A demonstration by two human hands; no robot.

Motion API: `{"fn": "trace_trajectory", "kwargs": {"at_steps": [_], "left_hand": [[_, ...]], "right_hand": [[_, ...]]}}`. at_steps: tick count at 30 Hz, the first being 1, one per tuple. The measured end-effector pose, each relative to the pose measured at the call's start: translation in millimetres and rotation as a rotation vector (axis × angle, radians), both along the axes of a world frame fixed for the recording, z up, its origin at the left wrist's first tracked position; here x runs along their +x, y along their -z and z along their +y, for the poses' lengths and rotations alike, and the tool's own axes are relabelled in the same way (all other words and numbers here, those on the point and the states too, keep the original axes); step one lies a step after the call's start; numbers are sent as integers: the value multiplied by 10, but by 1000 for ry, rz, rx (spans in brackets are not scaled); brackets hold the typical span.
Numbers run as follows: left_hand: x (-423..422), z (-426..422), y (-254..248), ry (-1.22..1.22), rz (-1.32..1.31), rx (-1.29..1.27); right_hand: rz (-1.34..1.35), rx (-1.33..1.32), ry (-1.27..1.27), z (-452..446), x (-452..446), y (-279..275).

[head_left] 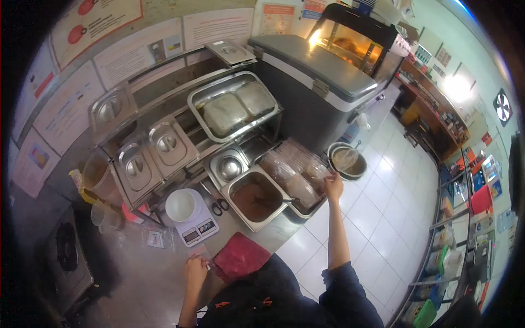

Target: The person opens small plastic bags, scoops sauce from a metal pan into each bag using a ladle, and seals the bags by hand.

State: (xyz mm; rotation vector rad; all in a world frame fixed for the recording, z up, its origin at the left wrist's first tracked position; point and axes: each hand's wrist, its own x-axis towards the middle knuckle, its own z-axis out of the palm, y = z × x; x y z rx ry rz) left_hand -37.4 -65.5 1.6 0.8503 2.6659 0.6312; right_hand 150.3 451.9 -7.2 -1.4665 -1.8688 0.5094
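My right hand (334, 186) reaches out to the right edge of a tray filled with clear plastic bags (295, 164); its fingers are closed at the edge of the plastic. Low over the counter, my left hand (196, 271) is closed in a pinch, with a small whitish bit at the fingertips that I cannot make out. Beside it lies a folded dark red cloth (243, 256). A deep steel pan of brown sauce (254, 198) stands left of the bags, a utensil resting in it. Behind my left hand is a white kitchen scale (198, 227) bearing a white bowl (180, 205).
Lidded steel pans (136, 167) and a large steel tray (232, 109) sit on a rack at the back. A grey cooler box (311, 71) stands behind the bags. Black scissors (220, 206) lie by the scale. A stove (68, 262) is at left, a bucket (350, 161) at right.
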Motion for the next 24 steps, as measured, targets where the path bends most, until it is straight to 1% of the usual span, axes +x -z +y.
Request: {"fn": "trace_trajectory", "kwargs": {"at_steps": [2,3,4,5,6,8,10,11,12,13,14,15,16,17,19,20,22,24], "left_hand": [[-29,-23,-79,-8,4,11],[-47,-31,-133,-10,50,33],[-65,-30,-197,-13,96,54],[-82,-17,-296,-35,95,47],[-104,-2,-417,-55,91,38],[-152,10,-534,-94,80,10],[-215,10,-580,-106,207,216],[-233,41,-676,-122,208,202],[-238,84,-809,-144,114,245],[-243,86,-881,-164,20,292],[-268,65,-845,-175,23,288],[-307,62,-768,-136,-52,404],[-331,67,-753,-93,-128,520],[-335,78,-759,-94,-127,518],[-284,167,-826,-62,-702,786],[-240,227,-826,-61,-700,784],[-176,365,-800,51,-629,849],[-150,413,-709,43,-679,864]], "right_hand": [[-122,378,15,-193,-4,-254],[-118,372,-2,-297,-6,-382],[-110,426,16,-392,-15,-519],[-102,481,30,-494,-33,-662],[-100,474,6,-657,-69,-821],[231,348,-262,-1097,-162,-1042],[405,100,-502,-1513,-255,-1006],[367,-16,-594,-1857,-320,-1145],[384,-66,-726,-2051,-378,-1052],[280,-50,-863,-2283,-446,-1089],[214,-142,-976,-2446,-497,-1066],[300,-351,-1010,-2625,-555,-967],[313,-489,-1108,-2737,-618,-921],[314,-490,-1109,-2863,-691,-862],[627,-888,-1142,-3098,-824,-747],[630,-888,-1142,-3171,-865,-719],[652,-1147,-1204,-3270,-932,-676],[696,-1093,-1214,-3332,-976,-565]]}}
